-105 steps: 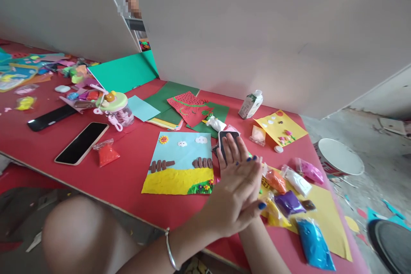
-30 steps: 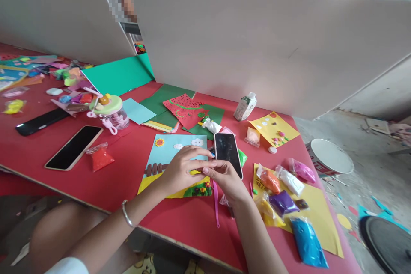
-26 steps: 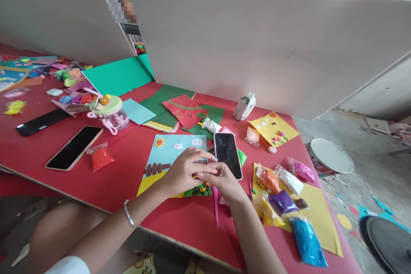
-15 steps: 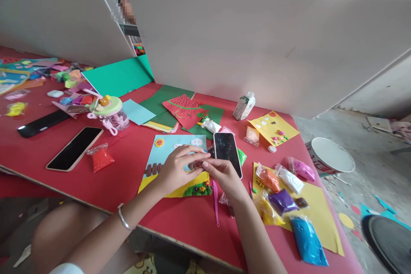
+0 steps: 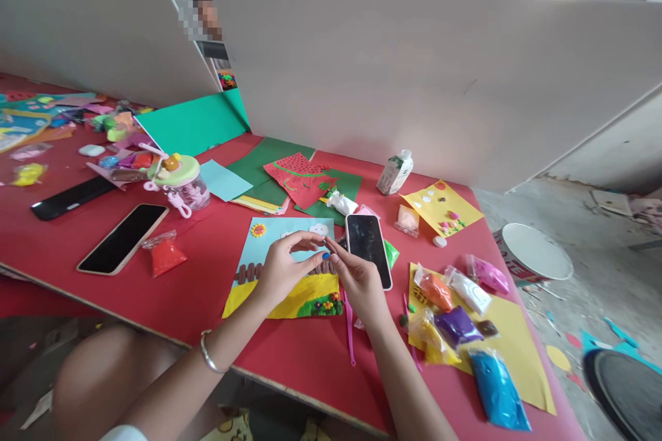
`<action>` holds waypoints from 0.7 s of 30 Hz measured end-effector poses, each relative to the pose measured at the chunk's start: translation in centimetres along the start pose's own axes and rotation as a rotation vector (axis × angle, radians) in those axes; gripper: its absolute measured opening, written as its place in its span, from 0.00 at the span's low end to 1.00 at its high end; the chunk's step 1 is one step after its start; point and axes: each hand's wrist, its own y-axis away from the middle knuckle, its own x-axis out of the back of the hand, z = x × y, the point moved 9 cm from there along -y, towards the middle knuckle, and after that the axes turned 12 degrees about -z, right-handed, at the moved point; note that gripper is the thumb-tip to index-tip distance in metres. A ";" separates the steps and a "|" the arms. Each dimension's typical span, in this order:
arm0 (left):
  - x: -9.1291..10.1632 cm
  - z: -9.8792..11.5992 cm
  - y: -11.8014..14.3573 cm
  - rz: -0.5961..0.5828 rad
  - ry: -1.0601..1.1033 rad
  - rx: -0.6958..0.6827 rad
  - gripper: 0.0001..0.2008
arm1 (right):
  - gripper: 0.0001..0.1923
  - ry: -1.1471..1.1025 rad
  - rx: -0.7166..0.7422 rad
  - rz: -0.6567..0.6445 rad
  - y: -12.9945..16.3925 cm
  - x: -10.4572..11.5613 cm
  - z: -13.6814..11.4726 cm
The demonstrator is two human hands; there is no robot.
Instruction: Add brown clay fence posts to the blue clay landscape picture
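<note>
My left hand (image 5: 287, 265) and my right hand (image 5: 359, 279) meet fingertip to fingertip above the clay picture (image 5: 251, 241). A small blue piece of clay (image 5: 325, 256) shows at my left thumb tip, with the left fingers curled over it. My right thumb and fingers are pinched close beside it; what lies between them is hidden. The picture has a blue sky, a sun, clouds, a brown fence, yellow ground and a green patch with flowers. A phone (image 5: 368, 248) lies just beyond my right hand, and a pink clay tool (image 5: 350, 331) lies below.
Clay packets, including a blue packet (image 5: 499, 386) and a purple packet (image 5: 458, 325), lie on yellow paper (image 5: 527, 358) at right. A carton (image 5: 395, 172) stands before the white partition (image 5: 414, 69). Leftward are a red packet (image 5: 166, 255), another phone (image 5: 121, 240) and a lidded jar (image 5: 189, 189).
My fingers have shifted slightly, and the blue piece at my left thumb has come into sight. My right hand has tilted a little. The things on the table stay put.
</note>
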 end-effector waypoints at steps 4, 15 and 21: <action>-0.3 0.2 -0.1 0.009 0.063 0.003 0.10 | 0.23 -0.015 -0.001 0.021 0.1 0.0 -0.1; -0.1 1.1 -0.5 0.037 0.065 -0.023 0.09 | 0.19 -0.107 -0.035 0.140 0.2 1.0 0.7; -0.1 0.9 -0.5 0.009 -0.006 -0.009 0.09 | 0.14 -0.168 -0.030 0.184 0.2 1.4 0.8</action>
